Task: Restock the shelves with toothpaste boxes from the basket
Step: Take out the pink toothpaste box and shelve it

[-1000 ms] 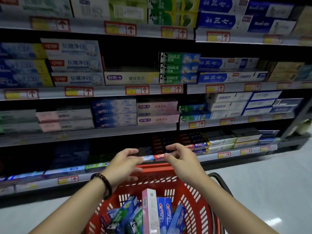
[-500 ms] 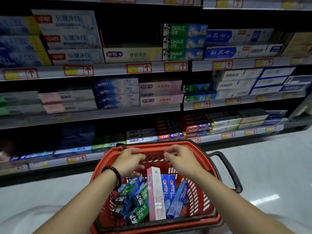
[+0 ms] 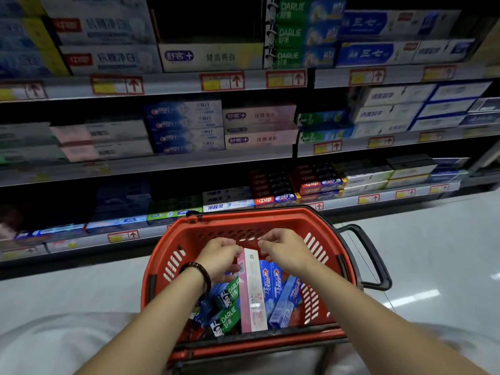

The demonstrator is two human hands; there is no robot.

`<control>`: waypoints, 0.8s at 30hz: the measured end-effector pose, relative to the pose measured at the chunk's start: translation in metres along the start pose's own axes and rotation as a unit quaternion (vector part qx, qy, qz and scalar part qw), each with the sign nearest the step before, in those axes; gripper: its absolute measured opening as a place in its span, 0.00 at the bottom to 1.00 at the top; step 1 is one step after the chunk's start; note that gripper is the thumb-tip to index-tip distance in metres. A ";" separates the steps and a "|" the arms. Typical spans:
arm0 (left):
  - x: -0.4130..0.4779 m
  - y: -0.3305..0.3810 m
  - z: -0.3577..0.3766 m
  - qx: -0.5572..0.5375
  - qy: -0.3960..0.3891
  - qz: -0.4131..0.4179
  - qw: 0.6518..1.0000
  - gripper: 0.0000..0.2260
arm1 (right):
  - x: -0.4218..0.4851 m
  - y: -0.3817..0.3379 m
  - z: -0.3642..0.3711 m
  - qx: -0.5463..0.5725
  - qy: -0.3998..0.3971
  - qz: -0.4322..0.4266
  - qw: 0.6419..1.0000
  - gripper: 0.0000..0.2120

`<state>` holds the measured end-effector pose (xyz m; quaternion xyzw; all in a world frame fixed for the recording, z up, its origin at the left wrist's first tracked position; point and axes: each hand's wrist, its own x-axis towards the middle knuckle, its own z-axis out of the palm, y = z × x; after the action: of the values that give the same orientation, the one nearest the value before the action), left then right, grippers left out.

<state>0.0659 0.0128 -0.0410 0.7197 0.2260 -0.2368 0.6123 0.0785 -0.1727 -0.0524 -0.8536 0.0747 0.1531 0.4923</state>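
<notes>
A red plastic basket (image 3: 189,234) stands in front of me and holds several toothpaste boxes. A tall pink box (image 3: 253,290) stands upright in its middle. Green Darlie boxes (image 3: 227,318) lie to its left and blue Crest boxes (image 3: 273,282) to its right. My left hand (image 3: 219,257), with a bead bracelet on the wrist, curls its fingers round the pink box's top left edge. My right hand (image 3: 288,253) curls its fingertips against the top right corner of the same box. The shelves (image 3: 176,161) behind carry rows of toothpaste boxes.
The basket's black handle (image 3: 373,255) sticks out to the right. The bottom shelf edge (image 3: 378,198) runs just behind the basket's far rim. A dark gap (image 3: 205,20) opens above the cream box on the upper shelf. Pale shiny floor (image 3: 433,253) stretches to the right.
Both hands have come back from the low shelf and dropped into the basket onto the top of the pink box. The view has tilted down.
</notes>
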 end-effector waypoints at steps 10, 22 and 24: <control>0.041 -0.057 0.012 -0.001 0.028 -0.064 0.998 0.05 | 0.017 0.045 0.022 0.000 -0.026 0.091 0.996 0.06; 0.064 -0.096 0.026 -0.004 -0.027 -0.094 0.995 0.23 | 0.037 0.090 0.056 0.005 -0.083 0.194 0.977 0.08; 0.067 -0.101 0.027 -0.016 -0.039 -0.098 0.994 0.24 | 0.039 0.095 0.062 -0.001 -0.077 0.197 0.977 0.10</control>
<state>0.0552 0.0035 -0.1643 0.6740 0.2751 -0.3202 0.6063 0.0775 -0.1662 -0.1718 -0.8084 0.2029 0.3122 0.4559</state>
